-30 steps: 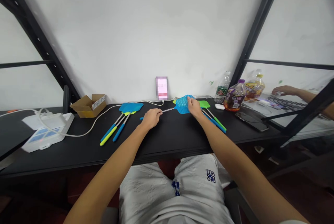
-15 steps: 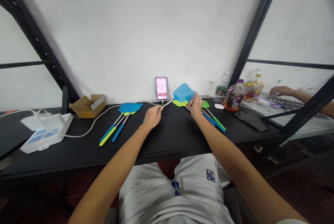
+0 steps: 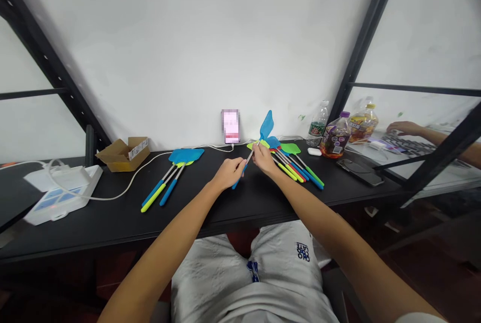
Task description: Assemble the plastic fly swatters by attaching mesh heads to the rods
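Both hands are on one blue fly swatter, raised at a slant above the table with its head up. My left hand is closed near its blue handle. Higher up, my right hand grips the metal rod just below the head. Several fly swatters with yellow, red, blue and green handles lie fanned out to the right, partly behind my right hand. On the left lies a small group of swatters with blue heads, along with a yellow-green handle.
A lit phone leans on the wall. To the left are an open cardboard box and a white power strip with cables. At right stand a water bottle, a purple-capped drink bottle, a white case and a dark phone.
The blue swatter has turned from lying nearly level to a steeper, head-up slant. My right hand has moved from its head down to the rod, and my left hand has shifted right.
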`<action>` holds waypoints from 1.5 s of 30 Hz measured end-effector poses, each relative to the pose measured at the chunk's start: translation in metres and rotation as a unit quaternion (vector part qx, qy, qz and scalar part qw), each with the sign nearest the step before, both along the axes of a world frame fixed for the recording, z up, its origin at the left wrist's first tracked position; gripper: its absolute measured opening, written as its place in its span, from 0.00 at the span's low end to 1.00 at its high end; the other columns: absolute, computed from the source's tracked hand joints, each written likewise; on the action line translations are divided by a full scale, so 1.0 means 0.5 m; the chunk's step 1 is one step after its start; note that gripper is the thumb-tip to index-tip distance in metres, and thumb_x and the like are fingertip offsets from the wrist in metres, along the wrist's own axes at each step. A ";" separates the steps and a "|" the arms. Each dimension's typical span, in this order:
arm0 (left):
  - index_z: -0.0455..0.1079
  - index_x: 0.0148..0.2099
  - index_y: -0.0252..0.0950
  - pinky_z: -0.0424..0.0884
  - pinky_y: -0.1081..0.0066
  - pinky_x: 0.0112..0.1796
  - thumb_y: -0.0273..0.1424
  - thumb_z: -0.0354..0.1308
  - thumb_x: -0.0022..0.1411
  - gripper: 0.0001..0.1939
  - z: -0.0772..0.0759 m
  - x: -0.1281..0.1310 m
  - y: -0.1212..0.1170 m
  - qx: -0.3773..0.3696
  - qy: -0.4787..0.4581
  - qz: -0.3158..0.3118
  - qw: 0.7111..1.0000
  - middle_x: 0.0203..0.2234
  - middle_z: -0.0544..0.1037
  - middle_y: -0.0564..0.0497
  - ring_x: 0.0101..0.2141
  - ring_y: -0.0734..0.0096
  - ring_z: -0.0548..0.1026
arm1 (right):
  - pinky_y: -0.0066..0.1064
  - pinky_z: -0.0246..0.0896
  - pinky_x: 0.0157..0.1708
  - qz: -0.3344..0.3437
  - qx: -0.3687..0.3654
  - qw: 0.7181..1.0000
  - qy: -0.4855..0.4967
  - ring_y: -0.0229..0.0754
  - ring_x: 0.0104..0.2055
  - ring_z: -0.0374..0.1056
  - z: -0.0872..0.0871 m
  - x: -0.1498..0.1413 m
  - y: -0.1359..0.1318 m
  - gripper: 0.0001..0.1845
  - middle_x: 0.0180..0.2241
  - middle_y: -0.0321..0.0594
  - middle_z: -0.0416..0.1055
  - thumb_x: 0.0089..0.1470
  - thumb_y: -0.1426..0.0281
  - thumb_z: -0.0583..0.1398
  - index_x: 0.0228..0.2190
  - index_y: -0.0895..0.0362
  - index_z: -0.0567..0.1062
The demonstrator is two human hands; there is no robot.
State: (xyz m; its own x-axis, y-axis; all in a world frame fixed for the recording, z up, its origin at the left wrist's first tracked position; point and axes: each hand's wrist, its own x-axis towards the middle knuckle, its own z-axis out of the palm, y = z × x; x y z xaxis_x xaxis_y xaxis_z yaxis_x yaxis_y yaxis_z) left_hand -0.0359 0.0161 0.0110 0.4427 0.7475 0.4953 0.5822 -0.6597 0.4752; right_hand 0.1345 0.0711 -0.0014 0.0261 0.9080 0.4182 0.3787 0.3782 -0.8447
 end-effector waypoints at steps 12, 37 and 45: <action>0.71 0.44 0.36 0.67 0.63 0.37 0.35 0.50 0.64 0.12 -0.008 -0.061 0.045 -0.004 0.163 0.324 0.932 0.38 0.78 0.40 0.40 0.54 0.75 | 0.29 0.58 0.29 -0.067 -0.078 0.951 -0.292 0.41 0.26 0.67 0.032 0.134 0.034 0.24 0.19 0.40 0.69 0.61 0.57 0.54 0.18 0.56 0.68; 0.68 0.54 0.26 0.62 0.50 0.48 0.31 0.55 0.59 0.22 0.002 -0.218 0.103 -0.166 0.175 0.549 0.800 0.53 0.68 0.24 0.54 0.38 0.66 | 0.37 0.62 0.38 -0.211 -0.103 0.889 -0.393 0.55 0.44 0.71 0.031 0.119 0.006 0.12 0.41 0.55 0.74 0.55 0.65 0.58 0.39 0.58 0.77; 0.66 0.57 0.25 0.68 0.56 0.48 0.28 0.54 0.59 0.24 0.010 -0.204 0.098 -0.178 0.166 0.542 0.804 0.55 0.65 0.25 0.54 0.42 0.69 | 0.32 0.60 0.40 -0.248 -0.070 0.895 -0.364 0.49 0.43 0.71 0.042 0.106 0.000 0.16 0.41 0.51 0.75 0.59 0.73 0.51 0.38 0.58 0.78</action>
